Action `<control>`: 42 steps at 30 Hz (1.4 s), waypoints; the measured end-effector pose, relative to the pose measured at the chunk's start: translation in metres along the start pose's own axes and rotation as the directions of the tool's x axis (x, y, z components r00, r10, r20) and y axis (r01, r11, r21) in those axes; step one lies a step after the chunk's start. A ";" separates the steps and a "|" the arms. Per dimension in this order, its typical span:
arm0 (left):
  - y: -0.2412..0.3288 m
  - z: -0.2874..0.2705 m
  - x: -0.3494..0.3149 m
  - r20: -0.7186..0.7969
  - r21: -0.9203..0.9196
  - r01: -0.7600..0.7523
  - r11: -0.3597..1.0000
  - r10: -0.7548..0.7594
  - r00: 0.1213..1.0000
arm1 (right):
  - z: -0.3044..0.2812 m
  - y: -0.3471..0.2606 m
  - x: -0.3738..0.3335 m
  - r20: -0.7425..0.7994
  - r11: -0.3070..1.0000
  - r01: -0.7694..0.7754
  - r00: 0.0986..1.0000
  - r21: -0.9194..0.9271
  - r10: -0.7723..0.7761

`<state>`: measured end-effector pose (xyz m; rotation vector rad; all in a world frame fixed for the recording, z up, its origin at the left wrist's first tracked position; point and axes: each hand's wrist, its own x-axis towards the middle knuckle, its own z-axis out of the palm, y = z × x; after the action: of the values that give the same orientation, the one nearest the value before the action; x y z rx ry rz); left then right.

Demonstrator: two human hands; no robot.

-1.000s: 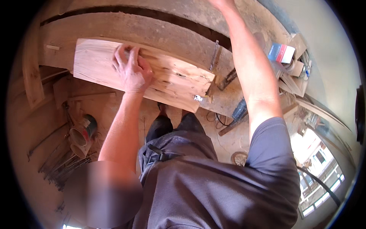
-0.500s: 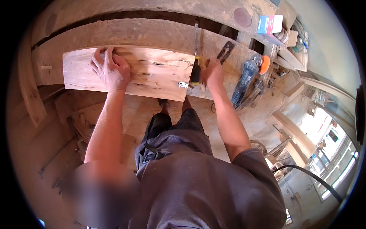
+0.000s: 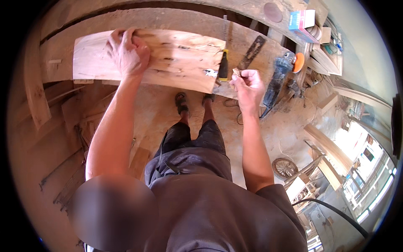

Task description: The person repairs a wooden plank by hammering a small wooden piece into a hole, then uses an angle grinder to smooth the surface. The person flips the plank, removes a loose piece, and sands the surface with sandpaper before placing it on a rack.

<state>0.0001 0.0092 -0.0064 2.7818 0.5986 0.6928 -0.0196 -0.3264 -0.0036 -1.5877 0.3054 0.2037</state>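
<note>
Along the near edge of the surface lies a pale board, partly overhanging; the left hand, fingers apart, rests on its left part, apparently to steady it. Toward the surface's right end, a grinder lies well apart from the board, presumably out of the way. Near that same edge, the right hand is clamped on a small brown piece, its fingertip pinch seemingly suiting something so little.
</note>
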 end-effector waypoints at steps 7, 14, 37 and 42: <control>-0.013 -0.011 -0.023 -0.085 -0.235 -0.130 0.963 0.113 0.990 | 0.014 -0.011 -0.019 0.083 0.976 0.054 0.994 0.212 -0.073; -0.016 -0.030 -0.051 -0.022 -0.271 -0.217 0.938 0.220 0.975 | 0.026 -0.011 -0.028 0.155 0.778 0.429 0.901 -0.459 -0.405; -0.007 -0.026 -0.058 -0.034 -0.121 -0.209 0.970 0.206 0.978 | 0.034 -0.040 -0.008 0.432 0.669 0.566 0.817 -0.482 -0.381; -0.015 -0.027 -0.059 0.003 -0.176 -0.206 0.963 0.210 0.978 | -0.022 -0.031 -0.003 -0.053 0.924 0.146 0.983 -0.353 -0.175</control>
<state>-0.0653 -0.0001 -0.0111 2.7059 0.2289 0.7174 -0.0139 -0.3473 0.0275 -1.9674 0.2086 0.0648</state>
